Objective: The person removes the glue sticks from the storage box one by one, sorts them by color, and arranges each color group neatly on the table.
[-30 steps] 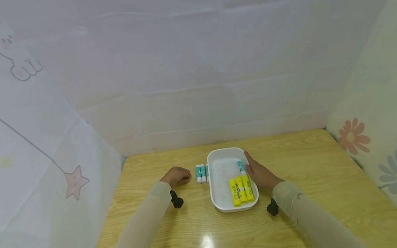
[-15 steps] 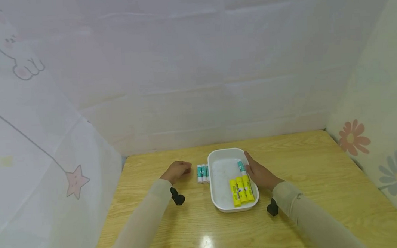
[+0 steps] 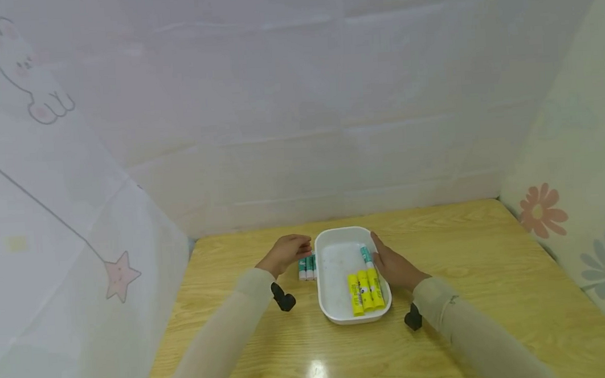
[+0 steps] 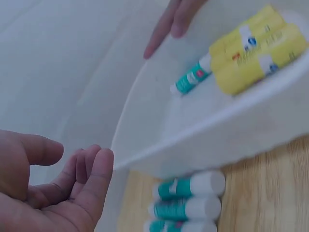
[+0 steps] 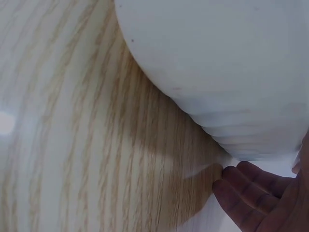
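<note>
My left hand (image 3: 288, 252) hovers just left of the tray's far left side with nothing in it, its fingers loosely bent and thumb apart. Below it several teal-and-white glue sticks (image 4: 187, 209) lie side by side on the table, against the tray's outer wall. My right hand (image 3: 398, 265) holds the white plastic tray (image 3: 333, 290) by its right rim, thumb over the edge and fingers along the outside. Inside the tray lie three yellow glue sticks (image 3: 364, 291), grouped at the near right. One teal glue stick (image 4: 192, 77) lies beyond them along the right wall.
The wooden table (image 3: 470, 248) meets a pale hanging sheet (image 3: 258, 128) at the back. More printed sheets rise at the left and right sides. Black wrist mounts (image 3: 284, 298) sit on both sleeves.
My left hand has moved right and slightly away from me, from beside the teal glue sticks to over their far ends near the tray. My right hand stays at the tray's rim.
</note>
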{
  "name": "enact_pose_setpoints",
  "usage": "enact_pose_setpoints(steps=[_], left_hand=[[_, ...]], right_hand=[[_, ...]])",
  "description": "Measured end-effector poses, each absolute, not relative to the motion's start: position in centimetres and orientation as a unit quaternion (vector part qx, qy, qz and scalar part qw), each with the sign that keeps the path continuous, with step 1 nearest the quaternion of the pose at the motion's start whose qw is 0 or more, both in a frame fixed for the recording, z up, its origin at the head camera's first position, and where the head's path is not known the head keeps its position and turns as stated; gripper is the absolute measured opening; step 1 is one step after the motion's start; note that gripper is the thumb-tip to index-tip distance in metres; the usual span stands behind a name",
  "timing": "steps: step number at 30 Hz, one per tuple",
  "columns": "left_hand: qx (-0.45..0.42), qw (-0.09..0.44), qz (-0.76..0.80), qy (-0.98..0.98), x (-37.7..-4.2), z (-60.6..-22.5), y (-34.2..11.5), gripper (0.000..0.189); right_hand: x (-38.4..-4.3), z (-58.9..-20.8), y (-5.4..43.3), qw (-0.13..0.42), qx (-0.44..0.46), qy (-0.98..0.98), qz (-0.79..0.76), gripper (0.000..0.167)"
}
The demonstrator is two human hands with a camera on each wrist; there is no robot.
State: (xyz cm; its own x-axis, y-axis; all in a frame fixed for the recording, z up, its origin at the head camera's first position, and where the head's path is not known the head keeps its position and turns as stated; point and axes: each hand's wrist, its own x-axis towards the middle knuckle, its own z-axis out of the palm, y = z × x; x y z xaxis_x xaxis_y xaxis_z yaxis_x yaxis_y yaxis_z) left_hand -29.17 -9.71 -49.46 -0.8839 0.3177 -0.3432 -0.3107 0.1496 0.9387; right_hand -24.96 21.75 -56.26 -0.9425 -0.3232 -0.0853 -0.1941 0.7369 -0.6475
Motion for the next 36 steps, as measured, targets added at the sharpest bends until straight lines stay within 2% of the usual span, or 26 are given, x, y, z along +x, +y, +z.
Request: enact_pose_setpoints(steps=[9, 19, 36], left_hand=[[0.017, 0.274, 0.664, 0.695, -29.1, -47.9, -5.5, 0.046], [-0.041, 0.333, 0.675, 0.657, -28.8, -50.3, -0.8, 0.054], [-0.078, 0.353, 0.661, 0.658, -29.2, -52.0, 1.4, 0.057]], right_hand=[[-25.4, -56.5, 21.9, 0.093, -0.135, 0.932, -0.323, 0.064], [-25.1, -56.3, 21.3, 0.080, -0.136, 0.936, -0.315, 0.063], [-24.9, -56.2, 21.0, 0.076, -0.140, 0.932, -0.325, 0.063]])
